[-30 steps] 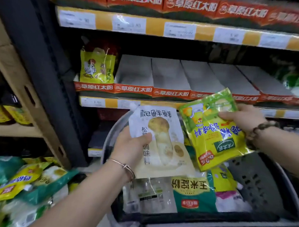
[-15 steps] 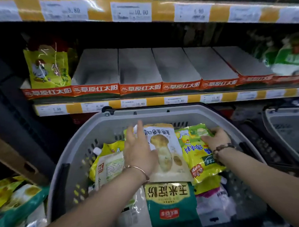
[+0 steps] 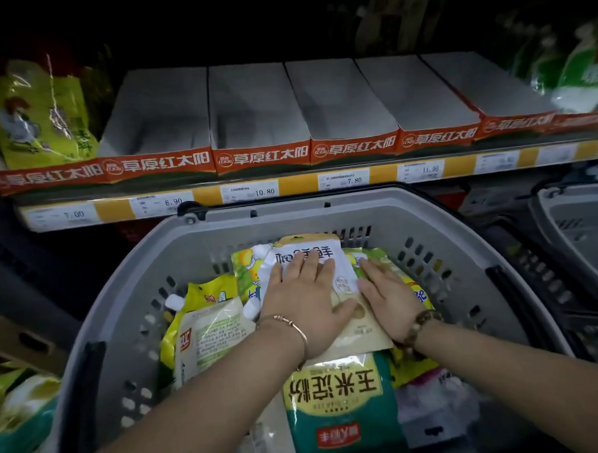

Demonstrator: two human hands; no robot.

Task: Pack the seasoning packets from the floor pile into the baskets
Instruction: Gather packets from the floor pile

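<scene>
A grey plastic basket (image 3: 175, 245) fills the lower middle of the head view, with several seasoning packets inside. My left hand (image 3: 302, 301) lies flat, fingers straight, pressing down on a white mushroom seasoning packet (image 3: 344, 279) at the top of the stack. My right hand (image 3: 388, 299) presses flat on a yellow-green packet (image 3: 418, 291) just to its right. A green and yellow corn starch packet (image 3: 336, 396) lies nearer to me. A yellow packet (image 3: 204, 295) and a pale one (image 3: 209, 333) sit to the left.
A pile of green and yellow packets (image 3: 18, 409) lies at the lower left. A second grey basket (image 3: 578, 221) stands at the right. Behind the basket runs a shelf with price tags (image 3: 265, 192) and grey display trays (image 3: 254, 108); a yellow-green bag (image 3: 35, 111) stands at its left end.
Both hands lowered the white and yellow-green packets from mid-air into the basket. They now press flat on them instead of gripping. The view has moved closer and lower.
</scene>
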